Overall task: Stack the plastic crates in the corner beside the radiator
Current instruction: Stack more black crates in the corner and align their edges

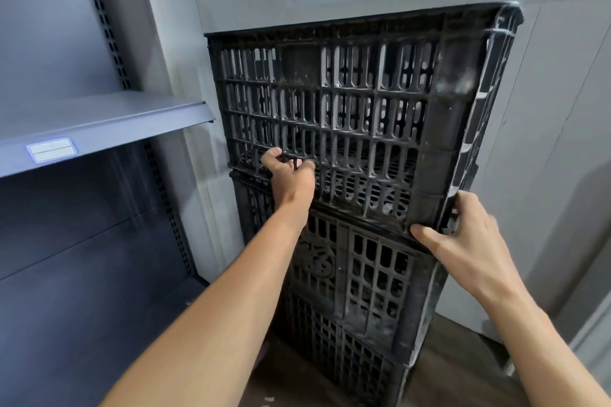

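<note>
Both hands grip the top crate as it sits skewed on the stack

Left hand point(291, 172) hooks fingers through the top crate point(347, 109) grille, right hand point(463, 235) clamps its near right corner; it seems only half seated on the lower crates point(360, 294) in the wall corner, so letting go could tip it

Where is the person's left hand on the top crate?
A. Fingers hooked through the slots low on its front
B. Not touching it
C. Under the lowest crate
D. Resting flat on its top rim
A: the left hand has fingers curled into the grid near the bottom of the top crate front.
</note>
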Demonstrator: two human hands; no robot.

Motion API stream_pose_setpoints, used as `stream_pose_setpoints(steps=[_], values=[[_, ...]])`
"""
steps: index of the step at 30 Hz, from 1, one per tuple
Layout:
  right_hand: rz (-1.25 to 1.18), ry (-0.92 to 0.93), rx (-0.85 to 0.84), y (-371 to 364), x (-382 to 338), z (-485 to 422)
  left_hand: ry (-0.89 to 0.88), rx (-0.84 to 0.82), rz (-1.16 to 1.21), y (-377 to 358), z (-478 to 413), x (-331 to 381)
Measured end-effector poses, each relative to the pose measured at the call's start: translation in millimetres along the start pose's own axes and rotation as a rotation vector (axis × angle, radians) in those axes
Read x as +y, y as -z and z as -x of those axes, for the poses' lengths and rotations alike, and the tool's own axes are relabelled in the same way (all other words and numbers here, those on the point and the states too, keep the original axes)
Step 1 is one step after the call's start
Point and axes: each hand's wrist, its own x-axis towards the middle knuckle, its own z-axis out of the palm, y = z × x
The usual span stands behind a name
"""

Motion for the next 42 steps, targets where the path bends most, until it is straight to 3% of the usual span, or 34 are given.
stream_pose_setpoints(steps=[13,24,42], values=[[-0.118,-0.036,0.071,8.5,5.6,3.8,-0.042,-0.167,0.132,0.1,12.3,11.3],[-0.145,-0.039,0.096,6.4,8.1,8.9,-0.1,-0.197,0.094,0.9,9.0,19.3],[-0.06,0.023,0.067,9.6,3.6,15.8,-0.053,-0.178,-0.021,17.3,-6.7,0.1]])
